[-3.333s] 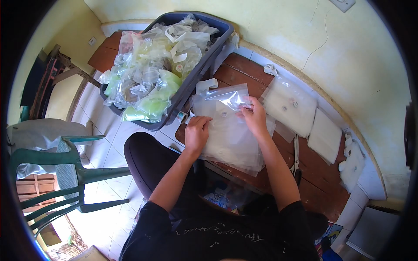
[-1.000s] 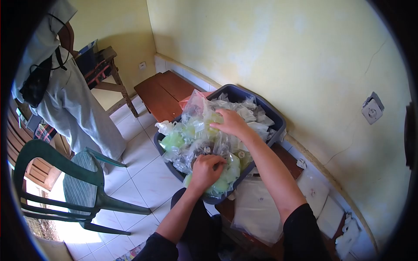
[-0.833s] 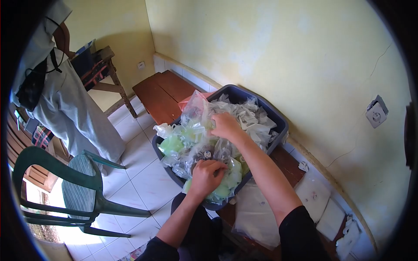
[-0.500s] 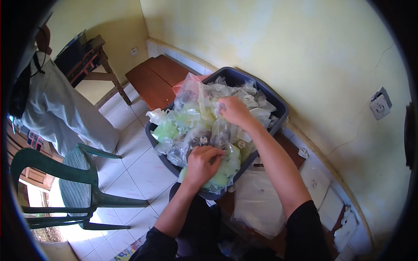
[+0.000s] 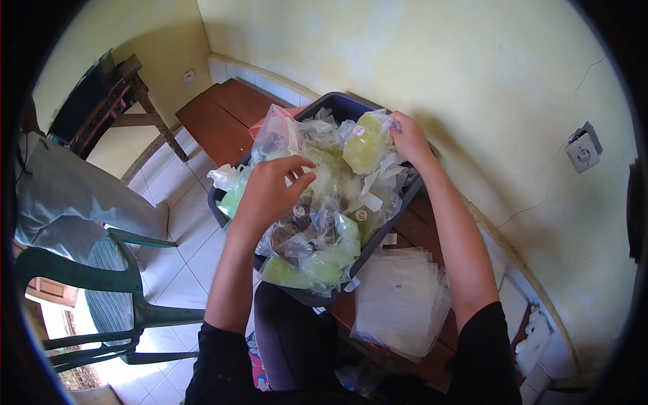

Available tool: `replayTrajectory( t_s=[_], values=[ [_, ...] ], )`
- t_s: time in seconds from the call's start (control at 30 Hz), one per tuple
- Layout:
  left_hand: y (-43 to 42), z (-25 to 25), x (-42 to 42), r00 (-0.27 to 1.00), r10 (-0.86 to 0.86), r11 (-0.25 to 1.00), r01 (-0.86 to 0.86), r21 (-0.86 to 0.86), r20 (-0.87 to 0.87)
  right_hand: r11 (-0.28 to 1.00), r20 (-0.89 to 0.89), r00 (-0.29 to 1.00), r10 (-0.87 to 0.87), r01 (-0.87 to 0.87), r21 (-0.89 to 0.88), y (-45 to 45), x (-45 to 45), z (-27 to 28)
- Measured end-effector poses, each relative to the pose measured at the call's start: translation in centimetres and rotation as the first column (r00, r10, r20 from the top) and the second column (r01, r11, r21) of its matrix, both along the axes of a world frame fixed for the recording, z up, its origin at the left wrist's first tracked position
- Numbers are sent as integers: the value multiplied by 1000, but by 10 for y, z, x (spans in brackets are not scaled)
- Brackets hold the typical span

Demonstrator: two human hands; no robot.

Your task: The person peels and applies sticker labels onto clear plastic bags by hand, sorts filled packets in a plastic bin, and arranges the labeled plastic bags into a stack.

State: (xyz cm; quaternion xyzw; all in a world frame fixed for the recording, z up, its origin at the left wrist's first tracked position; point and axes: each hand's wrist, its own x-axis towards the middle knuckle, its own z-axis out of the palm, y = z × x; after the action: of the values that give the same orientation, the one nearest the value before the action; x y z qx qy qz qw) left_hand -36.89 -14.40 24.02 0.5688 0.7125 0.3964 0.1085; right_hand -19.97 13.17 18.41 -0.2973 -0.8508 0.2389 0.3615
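A dark grey plastic tub [image 5: 397, 217] is heaped with crumpled clear plastic bags, several with green, yellow-green or dark contents. My right hand [image 5: 410, 137] grips the top of a clear bag with yellow-green contents [image 5: 365, 145], raised at the tub's wall side and bearing a small round sticker. Over the left part of the heap hovers my left hand [image 5: 280, 181], its fingers apart and holding nothing. Flat clear bags [image 5: 399, 297] lie stacked on the red-brown wooden bench [image 5: 432, 233], right of the tub.
At the left a green plastic chair [image 5: 128, 270] stands on the white tiled floor. Behind it is a person in light grey trousers [image 5: 88, 196]. A wooden table [image 5: 138, 120] and a red-brown bench end [image 5: 216, 121] are beyond the tub. A wall socket [image 5: 582, 152] hangs on the right.
My right hand has moved right and up with the yellow-green bag, away from the heap. My left hand has risen leftward from the front of the heap and opened. The view has shifted.
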Motion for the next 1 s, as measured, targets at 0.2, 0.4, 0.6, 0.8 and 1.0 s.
replayTrajectory(
  t_s=[0.2,0.4,0.6,0.8,1.0],
  values=[
    [35,-54,-3,985,-90,993,100,59,-146,998,262,963,-61,54,36,21,10,-13],
    [42,-71,0,987,-125,987,114,-113,-101,995,351,931,105,-96,-41,-6,-9,7],
    [41,-79,-1,976,-118,991,103,-88,-181,992,622,777,101,-123,-8,-23,-59,41],
    [41,-82,-3,985,-117,991,109,-72,-126,953,309,917,252,-291,87,-32,-117,1],
    [41,-79,-3,982,-128,990,117,-84,-141,932,476,816,328,-361,-23,-24,-150,-27]
  ],
)
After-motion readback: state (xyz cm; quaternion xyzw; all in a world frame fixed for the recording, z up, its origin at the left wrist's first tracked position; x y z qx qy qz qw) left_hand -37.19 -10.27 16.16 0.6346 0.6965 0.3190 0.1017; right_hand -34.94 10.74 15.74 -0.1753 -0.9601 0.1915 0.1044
